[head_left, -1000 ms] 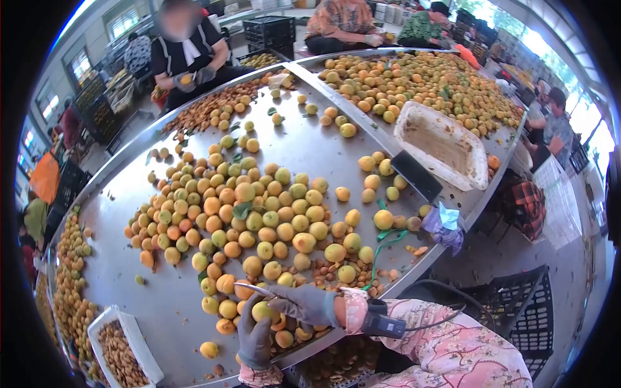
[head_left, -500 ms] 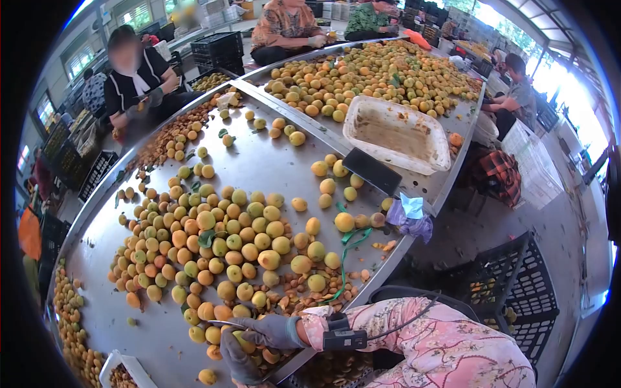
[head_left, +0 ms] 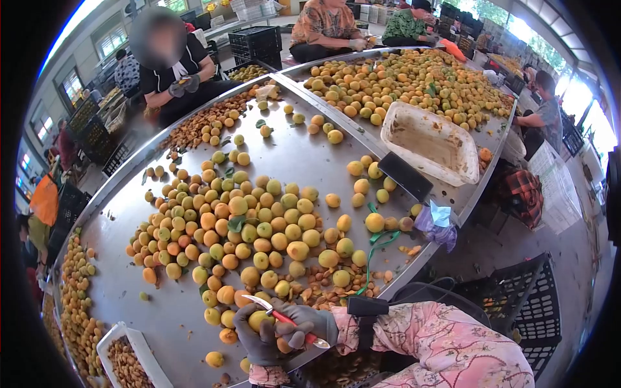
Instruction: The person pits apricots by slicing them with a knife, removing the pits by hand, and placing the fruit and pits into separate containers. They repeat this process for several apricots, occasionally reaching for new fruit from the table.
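In a grey glove, my left hand (head_left: 251, 341) is closed around a yellow-green apricot (head_left: 259, 321) at the near edge of the metal table (head_left: 174, 323). My right hand (head_left: 314, 322), gloved too, grips a knife with a red handle (head_left: 283, 316). Its curved silver blade (head_left: 259, 302) points left, just above the apricot. Beyond both hands spreads a large heap of orange and green apricots (head_left: 242, 213). Split pieces and brown pits (head_left: 320, 284) lie by my right wrist.
A white tray of pits (head_left: 101, 349) stands lower left. Farther off are a phone (head_left: 405, 176), a white basin (head_left: 394, 143) and green ribbon (head_left: 369, 265). A black crate (head_left: 543, 304) stands right on the floor. Co-workers sit around the table, one (head_left: 187, 71) holding fruit.
My view has shifted, so the table appears farther right. My hands have turned, bringing the knife's red handle and the held apricot into sight. The co-worker at left has raised their hands.
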{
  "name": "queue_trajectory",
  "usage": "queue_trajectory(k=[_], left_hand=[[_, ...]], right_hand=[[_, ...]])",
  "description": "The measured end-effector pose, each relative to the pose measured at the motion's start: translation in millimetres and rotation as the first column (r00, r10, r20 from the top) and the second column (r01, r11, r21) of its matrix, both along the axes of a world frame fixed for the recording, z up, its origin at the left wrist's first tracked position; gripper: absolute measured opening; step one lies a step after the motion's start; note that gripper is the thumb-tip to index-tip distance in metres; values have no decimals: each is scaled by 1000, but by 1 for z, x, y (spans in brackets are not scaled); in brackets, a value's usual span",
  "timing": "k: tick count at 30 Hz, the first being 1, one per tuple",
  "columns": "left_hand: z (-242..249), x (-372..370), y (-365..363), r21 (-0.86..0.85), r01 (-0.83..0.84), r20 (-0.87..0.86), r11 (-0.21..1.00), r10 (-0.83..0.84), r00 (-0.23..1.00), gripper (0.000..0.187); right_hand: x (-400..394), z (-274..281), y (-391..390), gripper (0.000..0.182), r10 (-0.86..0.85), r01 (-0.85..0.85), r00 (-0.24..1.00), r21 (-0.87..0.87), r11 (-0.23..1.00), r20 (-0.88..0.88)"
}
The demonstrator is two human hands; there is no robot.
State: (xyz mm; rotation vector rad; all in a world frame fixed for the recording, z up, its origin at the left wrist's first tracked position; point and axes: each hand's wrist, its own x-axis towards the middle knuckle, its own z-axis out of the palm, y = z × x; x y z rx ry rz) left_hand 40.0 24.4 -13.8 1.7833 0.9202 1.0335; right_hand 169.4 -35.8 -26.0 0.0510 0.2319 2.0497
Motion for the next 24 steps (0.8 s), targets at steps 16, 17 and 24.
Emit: queue_trajectory(k=[16,17,24], left_hand=[[-19,-25,17,-681,483,681,550,232,695,39],[-3,-20,22,-594,497,684,632,72,726,45],[15,-25,28,-505,514,613,694,-131,779,60]], right_hand=[[43,32,-5,38,-495,-146,-535,502,852,685],[41,45,-9,45,-315,-168,-511,266,949,800],[36,62,-18,51,-519,-319,-349,422,849,780]])
